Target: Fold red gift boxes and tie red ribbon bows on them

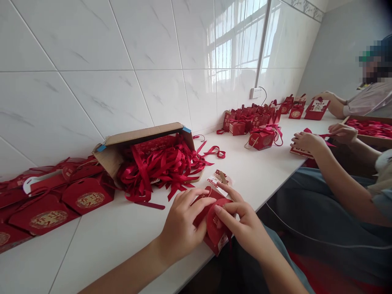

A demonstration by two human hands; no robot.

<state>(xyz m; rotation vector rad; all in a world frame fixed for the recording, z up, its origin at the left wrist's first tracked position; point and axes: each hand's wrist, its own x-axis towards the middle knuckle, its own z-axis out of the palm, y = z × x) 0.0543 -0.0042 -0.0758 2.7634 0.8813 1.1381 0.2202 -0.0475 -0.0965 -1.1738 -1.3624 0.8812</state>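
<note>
Near the table's front edge, a red gift box [211, 244] with a rounded flap [216, 220] and gold print is between my two hands. My left hand [185, 222] grips its left side, fingers bent over the top. My right hand [243, 220] pinches the rounded flap between thumb and fingers, the index finger stretched forward. A dark red ribbon end hangs below the box on the right. Just beyond my fingers lies a small printed card packet [221, 178]. The underside of the box is hidden.
A cardboard carton [143, 132] on its side spills red ribbons [159, 167] toward me. Finished-looking red boxes [88, 198] line the wall at left, and more boxes [261, 136] stand further right. A co-worker's hands [309, 143] handle a box; another person sits beyond.
</note>
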